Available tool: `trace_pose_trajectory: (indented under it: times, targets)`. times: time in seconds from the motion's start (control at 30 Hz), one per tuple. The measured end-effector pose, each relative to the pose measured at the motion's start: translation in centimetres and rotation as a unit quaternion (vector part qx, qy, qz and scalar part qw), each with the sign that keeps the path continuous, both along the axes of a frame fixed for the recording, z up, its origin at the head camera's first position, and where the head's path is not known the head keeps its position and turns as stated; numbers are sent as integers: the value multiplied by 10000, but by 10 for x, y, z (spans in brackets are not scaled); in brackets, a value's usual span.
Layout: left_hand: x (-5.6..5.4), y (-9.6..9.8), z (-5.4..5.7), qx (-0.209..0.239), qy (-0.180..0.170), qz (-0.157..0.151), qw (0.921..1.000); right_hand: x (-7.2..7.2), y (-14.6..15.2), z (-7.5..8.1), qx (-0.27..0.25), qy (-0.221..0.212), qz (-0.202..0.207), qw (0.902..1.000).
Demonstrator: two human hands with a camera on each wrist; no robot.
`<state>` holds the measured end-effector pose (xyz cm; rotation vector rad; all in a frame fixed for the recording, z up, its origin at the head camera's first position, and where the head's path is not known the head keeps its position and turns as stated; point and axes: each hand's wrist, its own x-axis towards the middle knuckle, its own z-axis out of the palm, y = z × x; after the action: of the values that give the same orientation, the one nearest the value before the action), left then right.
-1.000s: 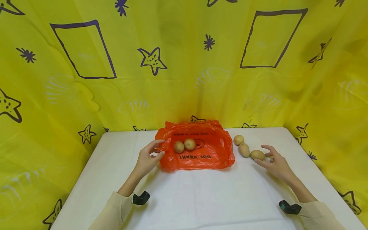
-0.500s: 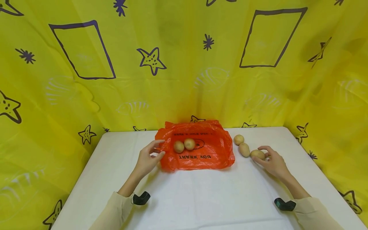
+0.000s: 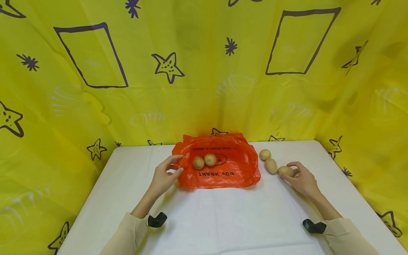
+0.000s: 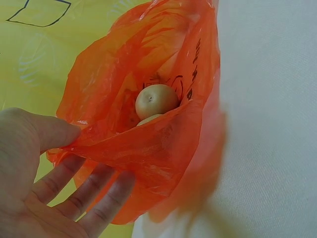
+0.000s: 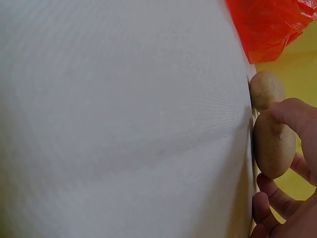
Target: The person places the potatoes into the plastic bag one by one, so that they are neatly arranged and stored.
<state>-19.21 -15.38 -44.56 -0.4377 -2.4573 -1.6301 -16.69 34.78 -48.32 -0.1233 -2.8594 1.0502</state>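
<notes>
A red plastic bag [image 3: 237, 179] with printed lettering lies with its mouth held wide on the table. Two potatoes [image 3: 210, 159] rest inside it, one partly hidden behind the bag's rim in the left wrist view. My left hand [image 3: 164, 179] pinches the bag's left rim, thumb [image 4: 59, 134] on one side and fingers behind the film. On the right, my right hand [image 3: 304, 181] grips an oblong potato [image 5: 273, 144] between thumb and fingers, low at the tabletop. Just beyond it, a second loose potato [image 3: 271, 166] lies close by, with a rounder potato [image 3: 265, 154] behind.
A white cloth [image 3: 220, 219] covers the table. Yellow curtains [image 3: 197, 99] with starfish drawings stand behind and along both sides. The loose potatoes lie in a slanting row right beside the bag's right edge.
My right hand has moved slightly left and closed its thumb and fingers round the nearest potato. The left hand and the bag look the same.
</notes>
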Motion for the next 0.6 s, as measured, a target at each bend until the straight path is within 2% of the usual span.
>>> trace_pose_trajectory:
  times: [0.33,0.6]
  targets:
    - [0,0,1,20,1,-27,10000,0,0,0,-16,4,3,10000]
    - [1,0,2,1,50,-27,10000,0,-2,1,-51,184,82,9998]
